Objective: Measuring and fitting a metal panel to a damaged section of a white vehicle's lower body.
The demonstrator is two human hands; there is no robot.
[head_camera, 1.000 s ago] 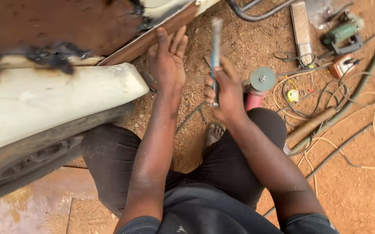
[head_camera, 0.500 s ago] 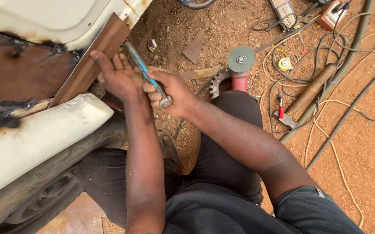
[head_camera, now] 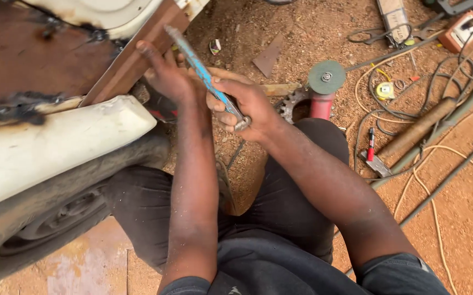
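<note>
Red dirt ground (head_camera: 465,218) strewn with cables (head_camera: 438,158) beside a rusted white car panel (head_camera: 56,142).
Right hand (head_camera: 242,106) grips a blue tool (head_camera: 203,74) near the panel; left hand (head_camera: 165,76) grasps its brown strip (head_camera: 132,63).

- The flat tool (head_camera: 203,74) in the right hand (head_camera: 244,106) looks like metal, its blue paint worn and scratched.
- The car body panel (head_camera: 45,145) is painted metal, off-white and dull, with burnt black patches.
- The brown metal strip (head_camera: 130,65) is matt and rusty.
- The ground (head_camera: 465,213) is rough reddish dirt.
- The trousers (head_camera: 138,207) are dark, dusty cloth.
- The grinder disc (head_camera: 326,76) is matt grey-green and grainy.
</note>
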